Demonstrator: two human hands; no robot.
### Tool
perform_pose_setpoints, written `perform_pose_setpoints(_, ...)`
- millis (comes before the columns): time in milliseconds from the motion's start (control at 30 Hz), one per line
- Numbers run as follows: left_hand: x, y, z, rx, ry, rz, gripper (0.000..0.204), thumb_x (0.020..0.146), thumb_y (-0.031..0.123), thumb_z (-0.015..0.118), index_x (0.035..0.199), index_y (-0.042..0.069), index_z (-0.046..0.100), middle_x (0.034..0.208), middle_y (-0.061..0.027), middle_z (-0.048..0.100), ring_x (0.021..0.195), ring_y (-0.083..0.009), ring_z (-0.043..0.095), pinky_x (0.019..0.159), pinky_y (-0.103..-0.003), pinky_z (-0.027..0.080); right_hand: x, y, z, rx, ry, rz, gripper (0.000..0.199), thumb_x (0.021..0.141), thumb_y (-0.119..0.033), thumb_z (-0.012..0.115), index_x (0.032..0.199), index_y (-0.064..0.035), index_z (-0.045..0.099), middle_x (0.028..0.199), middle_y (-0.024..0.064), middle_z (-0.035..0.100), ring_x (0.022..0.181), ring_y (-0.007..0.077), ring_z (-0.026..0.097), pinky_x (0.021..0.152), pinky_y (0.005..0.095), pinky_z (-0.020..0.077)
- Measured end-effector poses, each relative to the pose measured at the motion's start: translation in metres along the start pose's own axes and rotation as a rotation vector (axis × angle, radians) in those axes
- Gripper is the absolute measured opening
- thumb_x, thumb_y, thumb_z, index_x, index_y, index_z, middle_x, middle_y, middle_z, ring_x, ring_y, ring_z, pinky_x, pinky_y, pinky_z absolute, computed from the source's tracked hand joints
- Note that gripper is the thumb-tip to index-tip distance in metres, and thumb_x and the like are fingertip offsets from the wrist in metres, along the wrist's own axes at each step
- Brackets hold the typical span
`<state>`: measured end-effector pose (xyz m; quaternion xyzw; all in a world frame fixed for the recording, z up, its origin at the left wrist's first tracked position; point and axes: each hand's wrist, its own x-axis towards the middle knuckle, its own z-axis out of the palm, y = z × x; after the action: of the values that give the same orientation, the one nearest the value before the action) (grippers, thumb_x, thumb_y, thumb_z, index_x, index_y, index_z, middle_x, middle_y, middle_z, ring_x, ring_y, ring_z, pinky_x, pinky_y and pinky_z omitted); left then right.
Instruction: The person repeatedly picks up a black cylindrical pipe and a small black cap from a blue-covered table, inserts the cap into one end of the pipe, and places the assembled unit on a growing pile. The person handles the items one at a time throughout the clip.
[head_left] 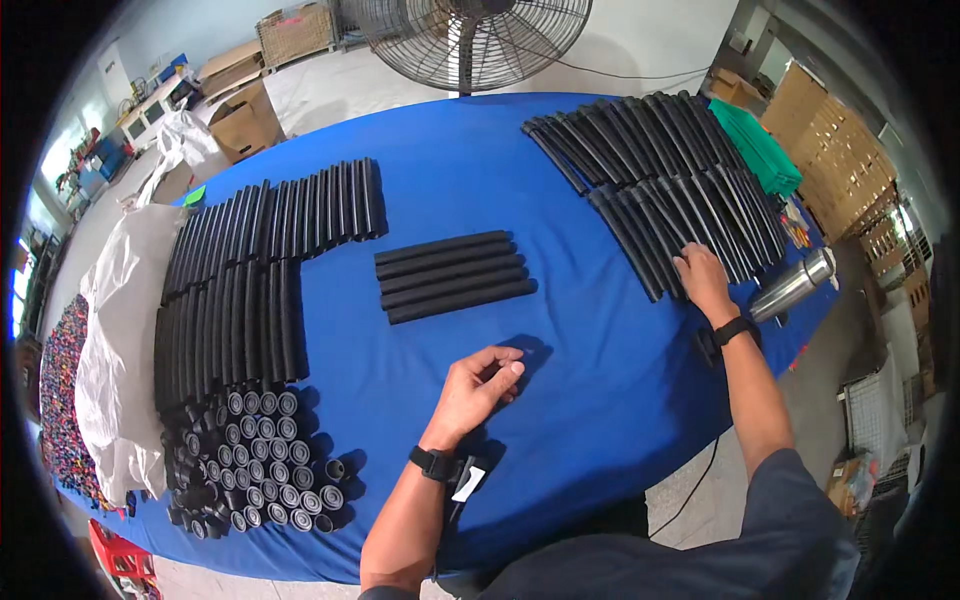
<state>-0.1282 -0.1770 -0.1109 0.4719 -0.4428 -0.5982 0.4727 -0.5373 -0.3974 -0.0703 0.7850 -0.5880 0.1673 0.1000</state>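
Loosely curled, empty left hand (478,385) rests on blue cloth (590,370); right hand (703,280) fingers spread flat on ribbed black tubes (690,215).

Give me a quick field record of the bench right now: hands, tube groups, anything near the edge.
surface: blue table
left hand: resting on the cloth, fingers curled, holding nothing visible
right hand: reaching onto the right tube rows, touching them
middle group: five black tubes lying side by side, apart from both hands
left tube rows: laid flat in rows
short caps: clustered at the near left corner
metal flask: lying by the right edge
fan: behind the table
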Motion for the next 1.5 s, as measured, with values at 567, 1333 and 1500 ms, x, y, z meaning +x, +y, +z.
perform_pose_setpoints(567, 0.003, -0.005, 0.003, 0.031, 0.005, 0.023, 0.033, 0.101, 0.026, 0.069, 0.121, -0.001, 0.069, 0.089, -0.0041, 0.069, 0.073, -0.0100, 0.063, 0.067, -0.027, 0.054, -0.016, -0.112, -0.020, 0.386, -0.187, -0.076, 0.024, 0.091, -0.016, 0.072, 0.107, 0.0012, 0.066, 0.097, 0.0182, 0.067, 0.090, 0.0344, 0.067, 0.079, 0.0440, 0.0536)
perform_pose_setpoints(1333, -0.169, 0.041, -0.008, 1.160, 0.298, 0.267, 0.021, 0.087, 0.011, 0.074, 0.106, 0.005, 0.071, 0.099, -0.0113, 0.068, 0.085, -0.0319, 0.067, 0.072, -0.040, 0.057, -0.053, -0.264, -0.003, 0.589, -0.199, -0.803, 0.062, 0.082, -0.013, 0.080, 0.137, 0.0034, 0.056, 0.118, 0.0140, 0.058, 0.109, 0.0319, 0.056, 0.098, 0.0419, 0.0486)
perform_pose_setpoints(1500, -0.201, 0.054, -0.053, 1.683, 0.599, -0.107, 0.037, 0.084, 0.009, 0.069, 0.121, 0.010, 0.067, 0.110, -0.0081, 0.064, 0.103, -0.0281, 0.062, 0.075, -0.039, 0.059, -0.063, -0.268, -0.002, 0.570, -0.247, -0.784, 0.050, 0.084, -0.013, 0.078, 0.129, 0.0005, 0.061, 0.110, 0.0119, 0.058, 0.102, 0.0293, 0.056, 0.093, 0.0406, 0.0493)
